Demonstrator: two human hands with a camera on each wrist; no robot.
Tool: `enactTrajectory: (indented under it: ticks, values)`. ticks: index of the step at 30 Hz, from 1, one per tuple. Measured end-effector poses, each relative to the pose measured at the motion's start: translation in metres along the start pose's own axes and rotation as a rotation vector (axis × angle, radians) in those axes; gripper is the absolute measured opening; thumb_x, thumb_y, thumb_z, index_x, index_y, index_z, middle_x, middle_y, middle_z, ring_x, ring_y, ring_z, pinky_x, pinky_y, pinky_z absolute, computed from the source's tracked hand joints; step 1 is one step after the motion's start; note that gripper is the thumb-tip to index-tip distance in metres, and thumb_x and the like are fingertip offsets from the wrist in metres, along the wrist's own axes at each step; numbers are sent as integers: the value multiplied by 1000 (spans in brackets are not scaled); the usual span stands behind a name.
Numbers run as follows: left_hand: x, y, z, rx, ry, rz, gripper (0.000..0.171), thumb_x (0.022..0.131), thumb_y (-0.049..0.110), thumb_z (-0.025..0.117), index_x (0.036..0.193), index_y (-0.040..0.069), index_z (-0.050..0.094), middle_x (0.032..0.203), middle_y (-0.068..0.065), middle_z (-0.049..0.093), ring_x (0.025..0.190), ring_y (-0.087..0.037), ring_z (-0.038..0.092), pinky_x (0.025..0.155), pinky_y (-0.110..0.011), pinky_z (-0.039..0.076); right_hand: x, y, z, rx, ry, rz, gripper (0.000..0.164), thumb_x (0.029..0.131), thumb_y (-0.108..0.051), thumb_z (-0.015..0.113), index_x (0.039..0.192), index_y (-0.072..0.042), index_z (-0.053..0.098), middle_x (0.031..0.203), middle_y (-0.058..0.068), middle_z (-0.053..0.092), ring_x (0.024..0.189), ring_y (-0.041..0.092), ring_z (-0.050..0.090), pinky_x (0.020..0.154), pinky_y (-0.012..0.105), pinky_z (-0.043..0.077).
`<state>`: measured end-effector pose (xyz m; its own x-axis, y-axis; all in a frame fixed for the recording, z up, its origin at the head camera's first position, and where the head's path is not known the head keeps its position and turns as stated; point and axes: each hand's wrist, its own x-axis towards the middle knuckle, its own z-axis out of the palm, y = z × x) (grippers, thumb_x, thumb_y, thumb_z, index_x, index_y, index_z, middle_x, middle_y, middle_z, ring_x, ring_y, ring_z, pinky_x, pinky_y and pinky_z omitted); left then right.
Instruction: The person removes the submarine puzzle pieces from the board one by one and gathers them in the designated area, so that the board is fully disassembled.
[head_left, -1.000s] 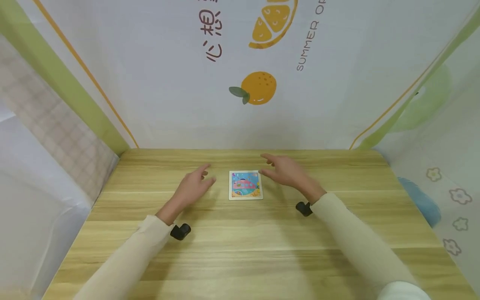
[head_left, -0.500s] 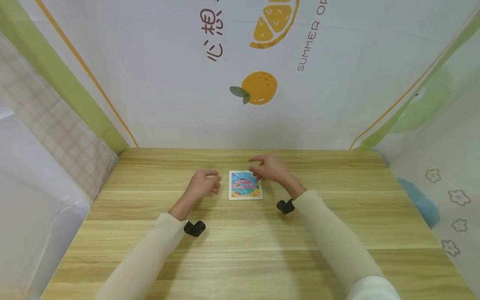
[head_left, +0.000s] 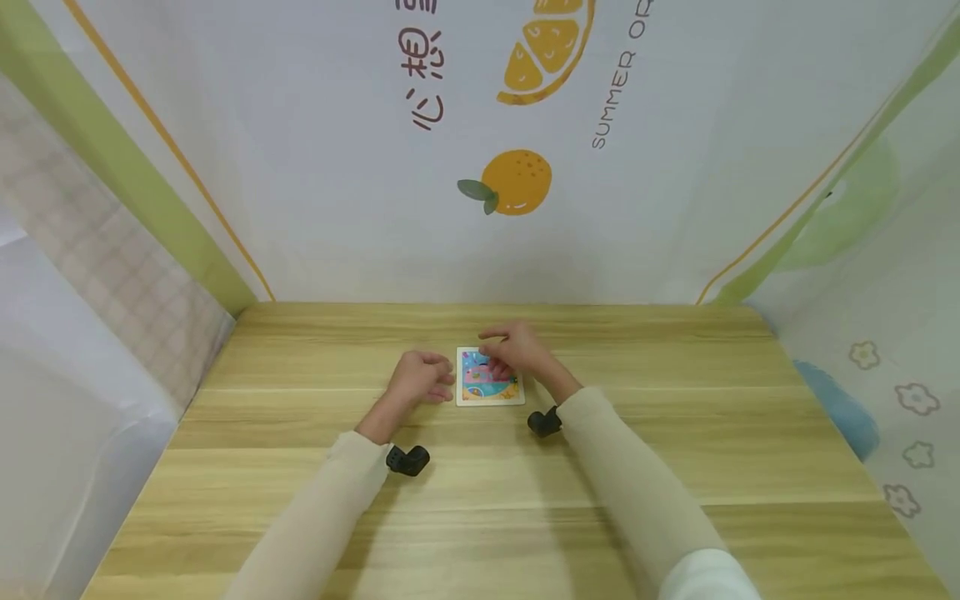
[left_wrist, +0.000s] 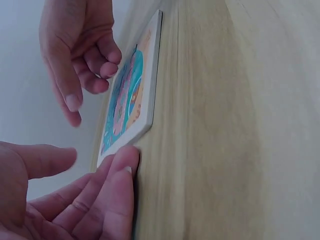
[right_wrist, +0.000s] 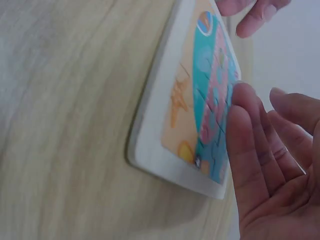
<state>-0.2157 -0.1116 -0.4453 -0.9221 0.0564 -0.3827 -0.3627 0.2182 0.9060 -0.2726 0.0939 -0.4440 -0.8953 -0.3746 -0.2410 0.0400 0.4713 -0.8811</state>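
Little puzzle (head_left: 487, 392) is lying flat on the bench (head_left: 480, 500), just below centre of frame. Left hand (head_left: 422, 377) is loosely curved at its left edge, can't tell if it's touching; right hand (head_left: 517, 352) is relaxed over its upper right, nothing pinched. Looks light and stiff, probably smooth. I'd take the white border (right_wrist: 150, 145) from both sides and keep it level, pieces (right_wrist: 201, 70) might slip out.
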Motion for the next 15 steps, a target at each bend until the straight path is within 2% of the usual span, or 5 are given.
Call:
enactTrajectory:
  ticks: [8, 15]
  values:
    - [1, -1, 10, 17, 22, 3, 36, 94, 7, 58, 127, -6, 57, 93, -17, 70, 65, -17, 69, 61, -25, 59, 3, 5, 13, -48, 7, 9, 29, 94, -13, 64, 121, -7, 66, 63, 8, 64, 46, 15, 61, 47, 27, 56]
    - [2, 1, 15, 96, 74, 5, 35, 89, 4, 62, 124, -2, 62, 89, -14, 73, 63, -15, 68, 57, -22, 57, 5, 7, 19, -107, 35, 6, 22, 92, -10, 64, 114, -6, 70, 60, 6, 62, 44, 13, 59, 45, 26, 55]
